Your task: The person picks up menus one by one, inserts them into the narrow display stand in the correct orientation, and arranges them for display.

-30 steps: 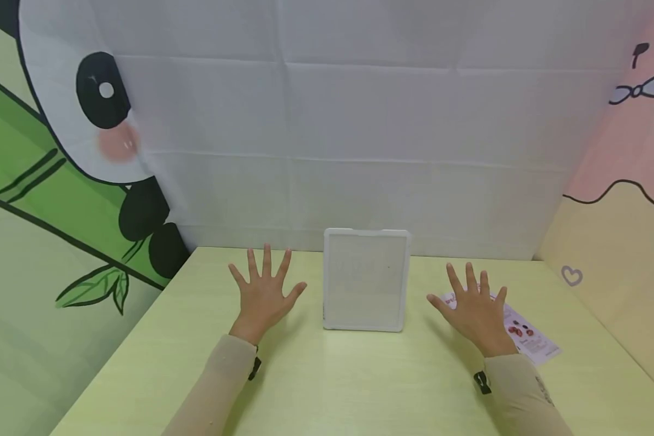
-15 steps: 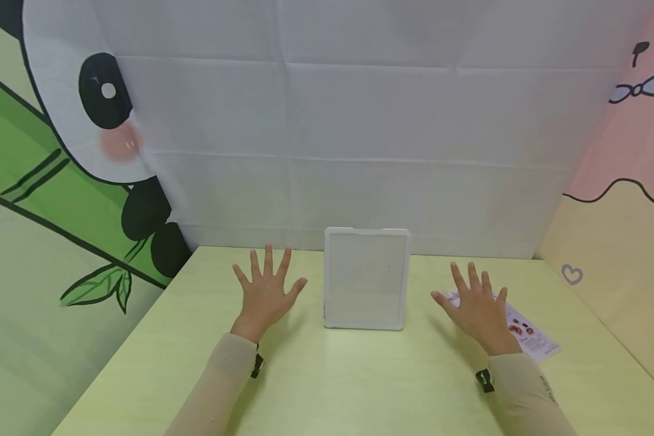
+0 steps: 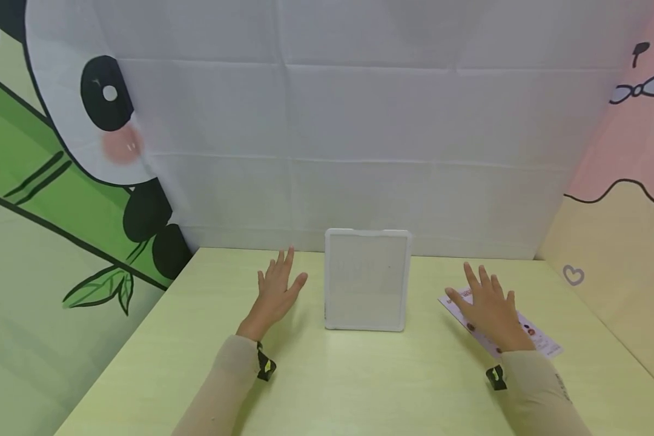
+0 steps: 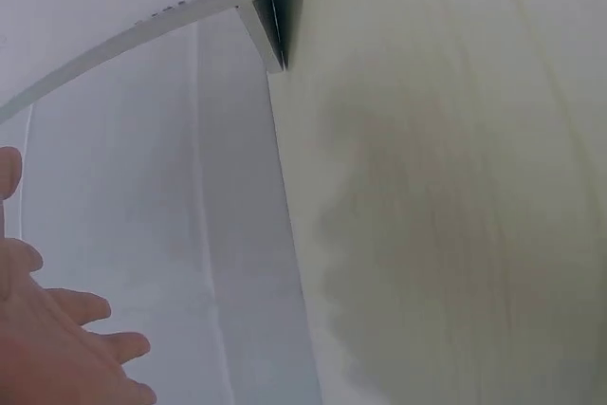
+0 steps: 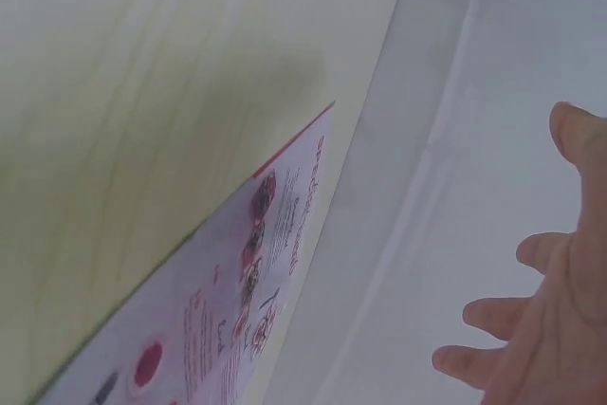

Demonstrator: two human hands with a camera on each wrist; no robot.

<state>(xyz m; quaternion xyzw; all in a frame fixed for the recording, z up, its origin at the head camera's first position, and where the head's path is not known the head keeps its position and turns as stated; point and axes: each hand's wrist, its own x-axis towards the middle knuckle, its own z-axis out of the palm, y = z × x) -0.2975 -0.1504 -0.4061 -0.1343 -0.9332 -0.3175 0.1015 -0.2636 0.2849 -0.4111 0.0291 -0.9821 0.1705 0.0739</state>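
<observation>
White square plastic tray (image 3: 367, 280) stands upright at the far middle of the pale yellow-green wooden worktop (image 3: 327, 381), leaning back toward the white creased cloth backdrop (image 3: 349, 139), with a hand to either side of it. Left hand (image 3: 276, 292) hovers just beside the tray's left edge, turned partly on edge, its fingers (image 3: 283, 263) straight and close together, holding nothing; the left wrist view shows the tray's corner (image 4: 275, 21) above bare wood. Right hand (image 3: 489, 309) hovers with spread, relaxed fingers (image 3: 476, 275) over a white printed leaflet with red pictures (image 3: 534, 342) that lies flat near the worktop's right side, well apart from the tray; whether the palm touches the paper cannot be told. As a judgement, taking the tray well would mean closing on its two side edges evenly, since a push from one side alone could tip or slide it. Room is tight behind the tray, where the backdrop rises close; the panda-and-bamboo printed wall (image 3: 60, 181) on the left and the pink-and-cream cartoon wall (image 3: 621, 212) on the right bound the sides, while the near half of the worktop offers open room.
</observation>
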